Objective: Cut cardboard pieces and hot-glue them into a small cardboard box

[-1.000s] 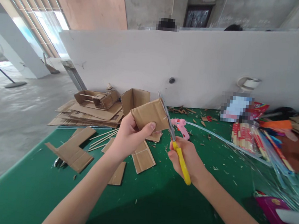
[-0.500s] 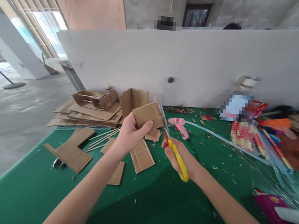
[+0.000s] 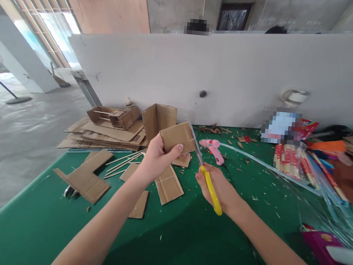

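In my left hand (image 3: 159,155) is a small rectangular piece of cardboard (image 3: 177,137), pinched with the thumb on top. My right hand (image 3: 219,186) grips yellow-handled scissors (image 3: 209,189), whose blades lie along the right edge of that cardboard and look nearly together. Just right of the blades lies a pink glue gun (image 3: 213,149) on the green table (image 3: 203,246). Below the held piece are a creased cardboard strip (image 3: 168,186) and a smaller cardboard piece (image 3: 139,205). A folded cardboard panel (image 3: 159,120) stands upright behind my left hand.
On the left are an L-shaped cardboard cutout (image 3: 87,176), thin wooden sticks (image 3: 124,165) and a cardboard stack (image 3: 102,136) bearing a small model (image 3: 116,117). Packaged sticks (image 3: 288,161) and a purple box (image 3: 320,252) lie right. A white partition (image 3: 157,69) rises behind.
The scissor blades have closed along the cardboard's right edge, and the two handles have come together. My left hand still holds the piece; the whole view has shifted slightly.
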`<state>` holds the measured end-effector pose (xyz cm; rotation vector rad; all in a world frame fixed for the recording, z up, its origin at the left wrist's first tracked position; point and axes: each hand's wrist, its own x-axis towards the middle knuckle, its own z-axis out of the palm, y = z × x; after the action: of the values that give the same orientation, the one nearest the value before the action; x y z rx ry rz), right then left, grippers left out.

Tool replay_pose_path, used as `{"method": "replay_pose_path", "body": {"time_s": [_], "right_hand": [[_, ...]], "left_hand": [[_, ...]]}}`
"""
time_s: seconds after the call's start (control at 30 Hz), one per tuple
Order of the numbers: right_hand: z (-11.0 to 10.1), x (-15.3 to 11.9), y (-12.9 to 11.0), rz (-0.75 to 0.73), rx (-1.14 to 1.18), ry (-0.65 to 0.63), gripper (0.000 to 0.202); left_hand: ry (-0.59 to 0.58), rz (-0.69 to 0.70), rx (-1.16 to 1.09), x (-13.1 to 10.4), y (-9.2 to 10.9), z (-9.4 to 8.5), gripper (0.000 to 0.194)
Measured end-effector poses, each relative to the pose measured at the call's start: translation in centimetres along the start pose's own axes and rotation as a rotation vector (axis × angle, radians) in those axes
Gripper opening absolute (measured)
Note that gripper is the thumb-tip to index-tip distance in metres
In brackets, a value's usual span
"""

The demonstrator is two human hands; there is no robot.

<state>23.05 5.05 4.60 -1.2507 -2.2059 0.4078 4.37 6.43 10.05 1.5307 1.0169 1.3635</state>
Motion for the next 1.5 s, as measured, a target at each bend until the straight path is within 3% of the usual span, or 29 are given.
{"method": "replay_pose_path", "body": {"time_s": [0.4, 0.8, 0.93, 1.1, 1.23, 1.5], "right_hand": [[0.3, -0.1, 0.0, 0.073, -0.064, 0.035, 0.04], [-0.3, -0.6, -0.5, -0.048, -0.095, 0.205, 0.047], [-0.8, -0.5, -0.9, -0.063, 0.149, 0.088, 0.048], [-1.3, -0.3, 0.4, -0.049, 0.482, -0.103, 0.052], [-2.0, -0.3, 1.5, -0.054, 0.507, -0.216, 0.054], [-2.1, -0.3, 1.8, -0.062, 0.499, -0.254, 0.053]], "left_hand": [[0.021, -0.002, -0.029, -0.2, 0.3, 0.1, 0.032], [0.014, 0.012, -0.039, -0.6, 1.7, -0.8, 0.037], [-0.012, 0.013, -0.026, -0.3, 1.8, -1.9, 0.036], [0.022, -0.015, -0.057, 0.2, 1.8, -2.5, 0.031], [0.08, -0.091, -0.149, 0.5, 2.1, -2.2, 0.034], [0.13, -0.094, -0.108, 0.7, 1.6, -2.1, 0.032]]}}
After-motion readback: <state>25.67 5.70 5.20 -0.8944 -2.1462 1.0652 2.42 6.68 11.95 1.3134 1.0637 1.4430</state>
